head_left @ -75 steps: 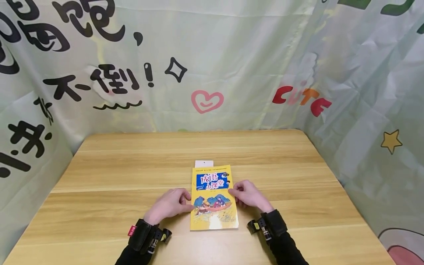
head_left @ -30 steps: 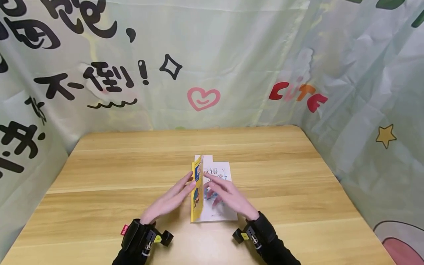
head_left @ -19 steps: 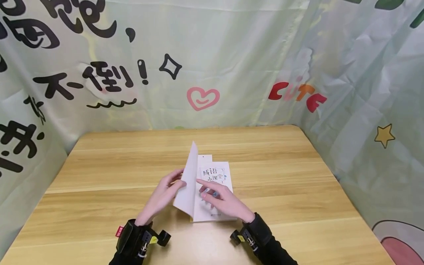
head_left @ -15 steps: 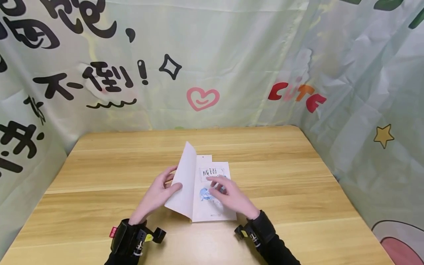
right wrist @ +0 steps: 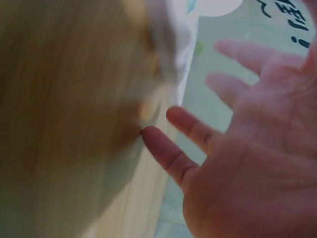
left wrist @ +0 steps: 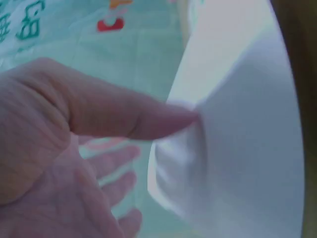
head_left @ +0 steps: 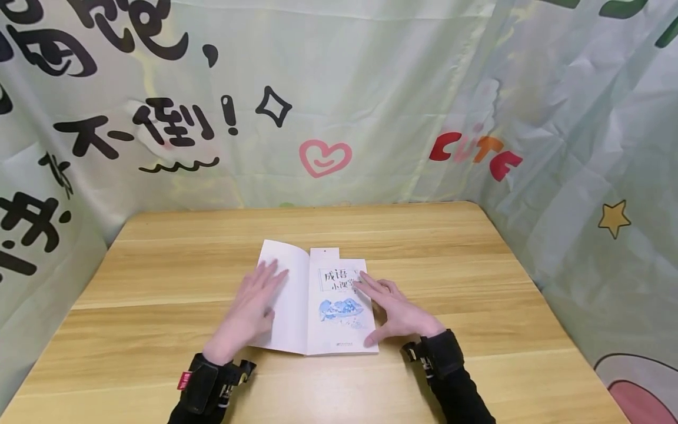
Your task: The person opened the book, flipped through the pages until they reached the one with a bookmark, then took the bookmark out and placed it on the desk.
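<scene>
A book [head_left: 341, 333] lies spread on the table, its title page with black characters and a blue drawing facing up. At its left, the white inside [head_left: 288, 294] of the turned-over cover shows. My left hand [head_left: 245, 309] rests on this white side with fingers spread. In the left wrist view, the thumb of the left hand [left wrist: 44, 134] touches the white sheet [left wrist: 247, 139]. My right hand [head_left: 399, 312] lies at the book's right edge, fingers extended over the title page and thumb near the lower corner. Straight fingers also show on the right hand [right wrist: 242, 148] in the right wrist view.
A white tab [head_left: 325, 253] sticks out beyond the book's top edge. The wooden table [head_left: 450, 253] extends around the book. A pale printed cloth [head_left: 386, 106] hangs behind the table and along both sides.
The yellow front cover, closed at first, has been lifted and turned over to the left by my left hand. My right hand has moved from over the title page to the right edge.
</scene>
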Tool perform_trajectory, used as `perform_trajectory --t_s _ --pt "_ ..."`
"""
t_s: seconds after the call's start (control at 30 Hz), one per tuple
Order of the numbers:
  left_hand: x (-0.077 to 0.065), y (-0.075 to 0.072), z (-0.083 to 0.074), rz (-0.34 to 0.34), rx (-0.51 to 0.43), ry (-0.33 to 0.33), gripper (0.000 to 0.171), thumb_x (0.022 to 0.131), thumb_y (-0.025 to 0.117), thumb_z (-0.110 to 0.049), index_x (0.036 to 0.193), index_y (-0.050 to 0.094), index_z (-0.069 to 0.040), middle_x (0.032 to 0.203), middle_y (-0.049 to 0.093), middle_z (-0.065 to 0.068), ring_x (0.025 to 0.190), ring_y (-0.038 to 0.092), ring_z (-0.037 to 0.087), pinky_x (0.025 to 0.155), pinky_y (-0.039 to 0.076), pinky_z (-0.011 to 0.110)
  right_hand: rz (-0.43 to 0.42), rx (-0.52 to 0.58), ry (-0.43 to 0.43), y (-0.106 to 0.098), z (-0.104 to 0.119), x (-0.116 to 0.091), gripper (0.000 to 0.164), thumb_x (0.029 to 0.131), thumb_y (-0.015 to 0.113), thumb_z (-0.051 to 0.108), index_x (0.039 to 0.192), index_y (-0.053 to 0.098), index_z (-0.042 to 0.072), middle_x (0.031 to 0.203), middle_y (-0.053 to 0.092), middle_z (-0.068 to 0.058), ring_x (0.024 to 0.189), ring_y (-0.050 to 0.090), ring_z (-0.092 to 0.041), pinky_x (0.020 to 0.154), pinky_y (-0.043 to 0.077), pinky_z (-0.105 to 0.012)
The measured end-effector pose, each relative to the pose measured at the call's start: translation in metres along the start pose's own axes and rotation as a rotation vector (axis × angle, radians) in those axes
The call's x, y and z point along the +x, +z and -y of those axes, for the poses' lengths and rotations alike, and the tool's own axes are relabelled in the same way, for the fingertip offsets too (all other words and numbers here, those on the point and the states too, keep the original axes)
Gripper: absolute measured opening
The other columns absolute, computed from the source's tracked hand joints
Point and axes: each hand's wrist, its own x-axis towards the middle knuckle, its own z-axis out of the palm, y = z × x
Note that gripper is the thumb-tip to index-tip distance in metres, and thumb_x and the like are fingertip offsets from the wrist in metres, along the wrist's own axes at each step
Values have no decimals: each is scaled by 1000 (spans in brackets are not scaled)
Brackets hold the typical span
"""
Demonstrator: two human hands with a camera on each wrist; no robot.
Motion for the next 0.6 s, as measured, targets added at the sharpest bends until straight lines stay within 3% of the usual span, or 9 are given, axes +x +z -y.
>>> perform_trajectory --t_s 0.1,0.23,0.33,0.4,0.5,0.6 --pt "0 10 -6 73 -30 112 78 62 58 25 136 49 3 146 38 24 136 27 39 110 20 61 50 -16 7 1 1 -1 117 57 84 46 152 27 11 159 12 -12 135 17 -42 101 22 -71" --pt "-1 22 -17 182 -80 194 64 69 60 18 131 54 3 139 49 21 133 34 37 109 18 64 94 -51 46 3 1 -3 119 55 84 49 153 27 13 160 13 -8 138 13 -40 106 12 -69" --pt "0 28 -25 212 -57 187 51 79 64 -1 130 57 0 137 52 19 133 35 37 107 13 69 85 -68 55 5 2 -3 117 54 85 47 152 30 12 159 16 -8 137 14 -40 106 14 -67" --pt "0 31 -31 223 -27 166 52 82 67 -17 132 56 -3 139 50 19 135 32 37 106 9 71 69 -79 52 6 2 -2 116 54 85 47 151 31 12 159 18 -9 137 16 -40 106 16 -66" --pt "-1 35 -38 240 41 154 71 78 71 -44 136 53 -7 144 44 19 137 25 39 105 2 73 52 -86 51 7 2 -1 115 54 84 48 151 33 12 158 19 -8 136 18 -39 106 17 -65" --pt "-1 40 -41 240 107 161 87 69 73 -57 138 50 -9 147 39 20 138 21 42 102 -1 75 40 -102 45 8 1 1 114 54 83 50 150 34 13 158 20 -7 135 20 -38 105 19 -64"
